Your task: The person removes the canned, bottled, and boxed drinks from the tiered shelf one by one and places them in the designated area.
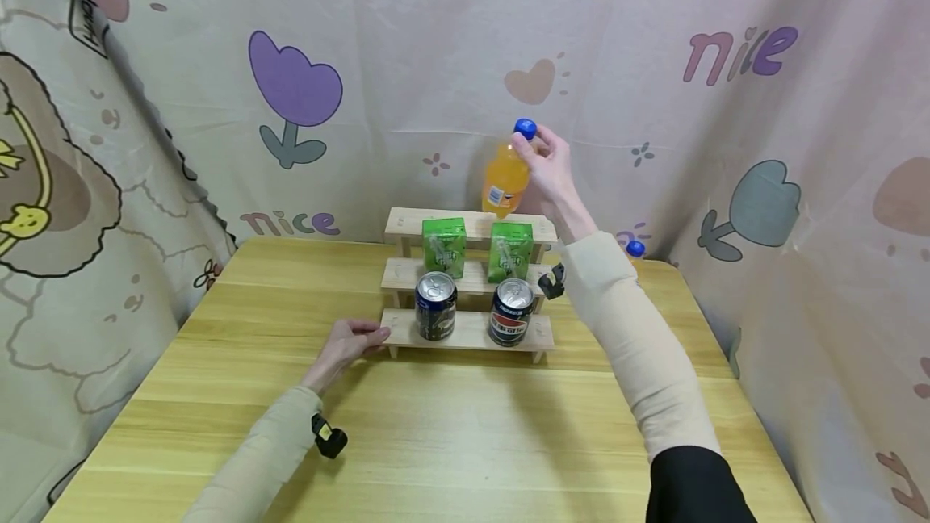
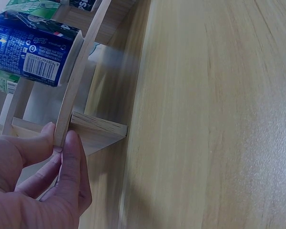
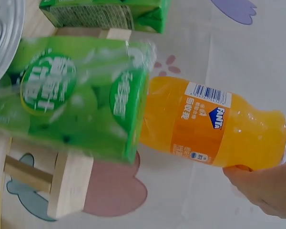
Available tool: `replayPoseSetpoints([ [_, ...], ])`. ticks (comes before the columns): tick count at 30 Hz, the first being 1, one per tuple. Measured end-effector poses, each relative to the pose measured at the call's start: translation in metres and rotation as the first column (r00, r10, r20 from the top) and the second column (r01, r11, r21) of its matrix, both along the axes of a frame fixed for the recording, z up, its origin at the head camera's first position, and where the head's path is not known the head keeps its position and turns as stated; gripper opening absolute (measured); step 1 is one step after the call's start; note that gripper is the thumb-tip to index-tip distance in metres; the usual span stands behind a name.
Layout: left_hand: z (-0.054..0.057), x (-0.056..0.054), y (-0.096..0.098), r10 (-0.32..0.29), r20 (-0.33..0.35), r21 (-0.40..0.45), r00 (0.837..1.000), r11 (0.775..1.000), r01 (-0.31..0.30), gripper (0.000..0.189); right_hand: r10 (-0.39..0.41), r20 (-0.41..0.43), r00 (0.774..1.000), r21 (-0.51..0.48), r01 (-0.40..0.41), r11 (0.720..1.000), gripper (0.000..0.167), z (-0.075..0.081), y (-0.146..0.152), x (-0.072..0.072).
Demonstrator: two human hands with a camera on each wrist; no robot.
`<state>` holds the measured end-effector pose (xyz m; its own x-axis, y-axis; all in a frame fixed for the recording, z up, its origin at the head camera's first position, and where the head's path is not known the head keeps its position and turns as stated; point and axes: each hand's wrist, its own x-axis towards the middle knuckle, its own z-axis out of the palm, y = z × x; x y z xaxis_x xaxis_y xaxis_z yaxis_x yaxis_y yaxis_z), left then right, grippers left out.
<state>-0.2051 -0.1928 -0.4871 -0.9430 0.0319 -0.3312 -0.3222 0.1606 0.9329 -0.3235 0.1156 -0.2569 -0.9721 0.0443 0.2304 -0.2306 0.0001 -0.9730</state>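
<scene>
My right hand (image 1: 550,169) grips an orange soda bottle (image 1: 505,180) near its blue cap, over the top step of a small three-step wooden rack (image 1: 471,224). In the right wrist view the Fanta bottle (image 3: 200,124) tilts behind a green juice carton (image 3: 81,95); whether its base touches the step is hidden. My left hand (image 1: 350,348) pinches the left end of the lowest step, thumb on one face and fingers on the other, as the left wrist view shows. Two green cartons (image 1: 443,248) stand on the middle step, two dark soda cans (image 1: 436,307) on the lowest.
A second blue-capped bottle (image 1: 635,249) stands at the table's back right, mostly hidden by my right sleeve. The wooden table (image 1: 465,442) reaches back to a patterned curtain (image 1: 407,63), which also hangs along both sides.
</scene>
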Motion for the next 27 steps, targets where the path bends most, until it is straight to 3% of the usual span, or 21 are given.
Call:
replayPoseSetpoints([
  [9,-0.001,0.0,0.0,0.001,0.001,0.001,1.0,1.0,-0.001,0.046,-0.058,-0.021,0.998,-0.089,0.055,0.994,0.02,-0.002,0.039,0.01],
  [17,-0.001,-0.001,0.0,0.005,-0.009,0.004,1.0,1.0,-0.005,0.049,-0.162,-0.006,0.987,-0.041,0.162,0.986,0.024,-0.015,0.069,0.021],
  [24,-0.001,0.0,-0.001,0.004,-0.006,0.013,1.0,1.0,-0.004,0.049,-0.205,-0.009,0.979,-0.05,0.204,0.978,0.007,-0.03,0.087,0.026],
  [27,-0.001,-0.001,0.0,0.004,-0.006,0.011,1.0,1.0,-0.004,0.048,-0.226,0.024,0.974,-0.033,0.226,0.974,0.017,-0.037,0.094,0.028],
])
